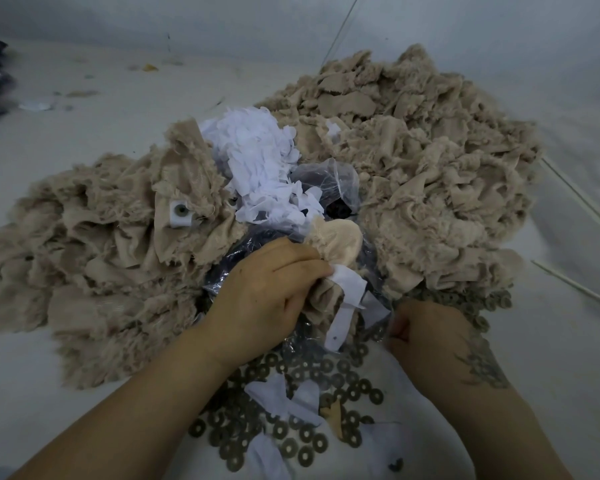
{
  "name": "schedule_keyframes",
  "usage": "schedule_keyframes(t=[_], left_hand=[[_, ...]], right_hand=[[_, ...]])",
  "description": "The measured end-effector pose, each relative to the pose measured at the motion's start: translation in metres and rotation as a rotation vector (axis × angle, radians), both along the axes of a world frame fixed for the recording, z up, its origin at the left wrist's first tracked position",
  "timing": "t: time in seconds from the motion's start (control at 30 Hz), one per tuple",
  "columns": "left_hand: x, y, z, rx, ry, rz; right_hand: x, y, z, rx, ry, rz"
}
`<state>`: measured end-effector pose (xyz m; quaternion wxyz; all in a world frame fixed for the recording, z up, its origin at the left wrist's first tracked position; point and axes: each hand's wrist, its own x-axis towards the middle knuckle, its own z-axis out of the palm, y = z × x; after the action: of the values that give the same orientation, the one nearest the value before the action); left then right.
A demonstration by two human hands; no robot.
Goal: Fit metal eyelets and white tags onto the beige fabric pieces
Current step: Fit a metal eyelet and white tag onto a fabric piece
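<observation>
Head cam: my left hand [267, 292] grips beige fabric [321, 296] w/ white tag [347, 289] so it's steady; right hand [433, 337] pinching, prob an eyelet, can't tell.

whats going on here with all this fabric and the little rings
A person is assembling fabric pieces by hand. The left hand grips a beige fabric piece with a white tag against it, while the right hand reaches among the metal eyelets scattered in front. Heaps of beige fabric lie on both sides, a pile of white tags between them. One finished piece lies on the left heap.
</observation>
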<state>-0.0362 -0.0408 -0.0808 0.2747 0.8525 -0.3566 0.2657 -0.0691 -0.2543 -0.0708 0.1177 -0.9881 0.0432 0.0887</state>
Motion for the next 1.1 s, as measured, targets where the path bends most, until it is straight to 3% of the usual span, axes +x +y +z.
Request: schedule_keyframes(t=[0.17, 0.23, 0.33, 0.47, 0.57, 0.8, 0.93, 1.1], left_hand=[[0.000, 0.001, 0.001, 0.000, 0.003, -0.009], [0.000, 0.001, 0.002, -0.003, -0.007, -0.018], [0.000, 0.001, 0.003, 0.006, -0.018, -0.021], [-0.001, 0.000, 0.004, 0.030, -0.025, -0.041], [0.000, 0.000, 0.004, 0.031, -0.037, -0.046], [0.004, 0.001, 0.007, -0.014, -0.053, -0.061], [0.006, 0.000, 0.008, -0.099, -0.038, -0.046], [0.006, -0.002, 0.012, -0.204, 0.020, 0.017]], right_hand=[[0.004, -0.012, 0.009, 0.008, 0.044, 0.021], [0.005, -0.017, 0.016, 0.064, -0.202, 0.001], [0.007, -0.008, 0.026, 0.346, -0.490, -0.015], [0.018, 0.011, 0.036, 0.773, -0.499, 0.046], [0.028, 0.022, 0.037, 0.944, -0.497, 0.080], [0.054, 0.029, 0.029, 0.783, -0.662, 0.206], [0.053, 0.037, 0.018, 0.802, -0.730, 0.362], [0.052, 0.037, 0.007, 0.964, -0.694, 0.346]])
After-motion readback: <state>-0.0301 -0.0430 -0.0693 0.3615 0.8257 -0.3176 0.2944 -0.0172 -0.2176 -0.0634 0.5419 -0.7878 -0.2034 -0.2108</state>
